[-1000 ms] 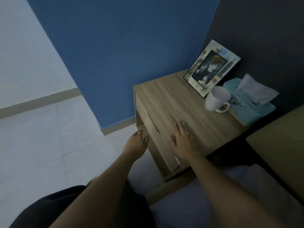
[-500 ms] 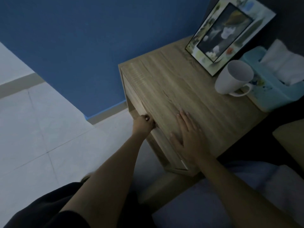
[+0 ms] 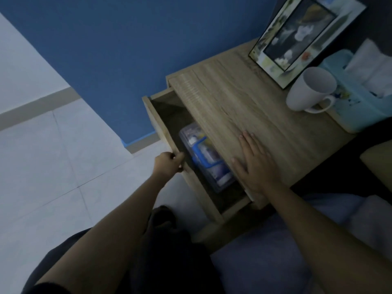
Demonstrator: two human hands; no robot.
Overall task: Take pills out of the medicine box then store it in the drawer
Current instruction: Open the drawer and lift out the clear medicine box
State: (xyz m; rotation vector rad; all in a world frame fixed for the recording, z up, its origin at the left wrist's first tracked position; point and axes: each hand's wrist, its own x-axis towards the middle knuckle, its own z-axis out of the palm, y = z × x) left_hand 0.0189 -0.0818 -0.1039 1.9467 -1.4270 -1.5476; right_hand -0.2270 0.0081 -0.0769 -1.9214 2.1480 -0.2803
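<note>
Dim light over a wooden bedside cabinet whose worktop (image 3: pixel 244 102) carries three things along its far right side: a picture frame (image 3: pixel 301 37) leaning up at the back, a white mug (image 3: pixel 311 90) just in front of it, and a pale blue tissue box (image 3: pixel 360 96) right beside the mug, tissue sticking up. The near half of the worktop is bare wood, and that is where the right hand (image 3: pixel 256 164) lies flat, palm down, fingers spread, gripping nothing, close to the front edge. Below that edge the drawer (image 3: pixel 161 128) stands pulled out toward the tiled floor (image 3: pixel 53 162), its front panel leaning out over open floor with the blue wall (image 3: pixel 127 49) just behind its far end. The left hand (image 3: pixel 169 162) is a closed grip on the top edge of that drawer front, fingers curled over it. Inside the drawer lies the medicine box (image 3: pixel 209 153), clear-sided with a blue handle on top, partly tucked under the overhanging worktop. It sits just to the right of the left-hand grip, not touching it, and just below the right hand's thumb.
</note>
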